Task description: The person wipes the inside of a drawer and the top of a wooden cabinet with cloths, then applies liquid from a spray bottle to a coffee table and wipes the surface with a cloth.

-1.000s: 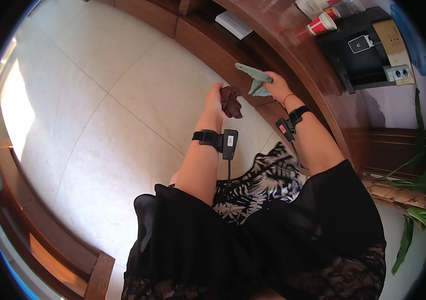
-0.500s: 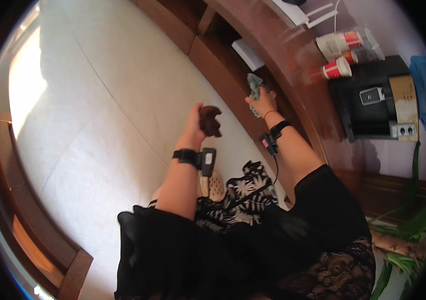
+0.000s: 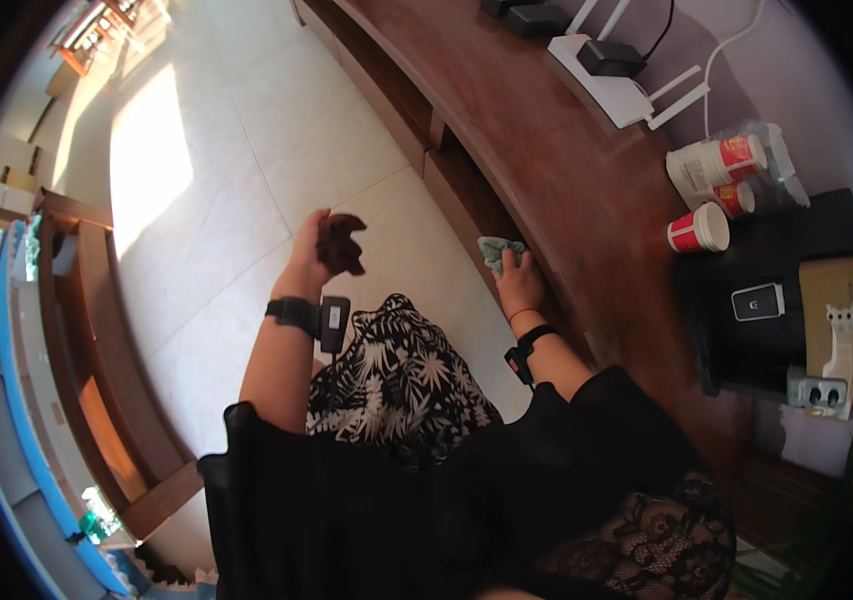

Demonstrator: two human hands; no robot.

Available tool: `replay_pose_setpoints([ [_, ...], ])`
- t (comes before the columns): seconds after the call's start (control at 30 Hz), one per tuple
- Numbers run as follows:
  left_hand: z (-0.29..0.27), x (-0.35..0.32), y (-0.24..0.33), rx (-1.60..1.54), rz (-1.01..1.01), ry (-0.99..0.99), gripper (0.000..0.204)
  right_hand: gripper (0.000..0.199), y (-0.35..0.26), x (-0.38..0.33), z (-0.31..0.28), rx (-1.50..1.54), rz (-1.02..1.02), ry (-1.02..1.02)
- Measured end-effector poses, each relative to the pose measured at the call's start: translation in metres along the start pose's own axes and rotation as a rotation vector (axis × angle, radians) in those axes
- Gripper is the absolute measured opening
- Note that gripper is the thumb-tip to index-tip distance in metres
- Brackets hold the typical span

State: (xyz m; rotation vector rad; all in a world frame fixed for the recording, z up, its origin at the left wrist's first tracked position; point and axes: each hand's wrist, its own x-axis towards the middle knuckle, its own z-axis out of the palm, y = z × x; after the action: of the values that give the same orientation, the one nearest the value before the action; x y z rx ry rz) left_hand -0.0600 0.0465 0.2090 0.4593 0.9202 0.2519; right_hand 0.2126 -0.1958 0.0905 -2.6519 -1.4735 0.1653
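Note:
My left hand [image 3: 309, 252] is closed round a dark brown piece with a notched, curved outline [image 3: 344, 243], held up over the pale floor; its exact kind I cannot make out. My right hand [image 3: 521, 284] grips a crumpled grey-green cloth [image 3: 499, 254]. Hand and cloth are at the open shelf under the top of a long, dark reddish-brown wooden cabinet [image 3: 587, 200]. Whether the cloth touches the wood there I cannot tell. Each wrist wears a black strap with a small device.
On the cabinet top stand a white router [image 3: 602, 85], paper cups [image 3: 699, 230] with a plastic wrapper, and a black and gold water dispenser [image 3: 772, 310]. Wooden furniture [image 3: 112, 350] stands at the left. Sunlight falls on the tiled floor [image 3: 247, 150].
The view has shifted, showing more of the cabinet top and the far floor. My right hand and the cloth are now closer to the cabinet's edge. Both hands keep their holds.

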Motion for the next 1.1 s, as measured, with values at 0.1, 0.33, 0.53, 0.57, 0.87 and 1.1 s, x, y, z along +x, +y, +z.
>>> replay_pose_setpoints([
  [0.1,0.04,-0.01,0.017,-0.033,0.067,-0.055,0.056,0.044,-0.001,-0.011,0.005,-0.057,-0.105,0.003],
  [0.33,0.085,0.011,0.034,0.047,0.039,0.07,0.054,0.041,-0.011,0.015,0.013,-0.001,-0.008,-0.006],
  [0.53,0.049,0.035,0.028,-0.137,-0.051,0.043,0.044,0.04,-0.024,0.023,0.0,0.096,-0.008,-0.007],
  [0.57,0.058,0.036,0.033,-0.116,-0.061,0.068,0.043,0.038,-0.021,0.026,-0.002,0.238,-0.039,-0.033],
  [0.87,0.044,0.084,0.056,-0.232,-0.034,-0.169,0.022,0.036,-0.064,0.089,-0.03,0.514,0.006,0.211],
  [1.1,0.069,0.109,0.047,-0.178,-0.121,-0.08,0.027,0.049,-0.027,0.092,-0.007,0.066,0.155,0.356],
])
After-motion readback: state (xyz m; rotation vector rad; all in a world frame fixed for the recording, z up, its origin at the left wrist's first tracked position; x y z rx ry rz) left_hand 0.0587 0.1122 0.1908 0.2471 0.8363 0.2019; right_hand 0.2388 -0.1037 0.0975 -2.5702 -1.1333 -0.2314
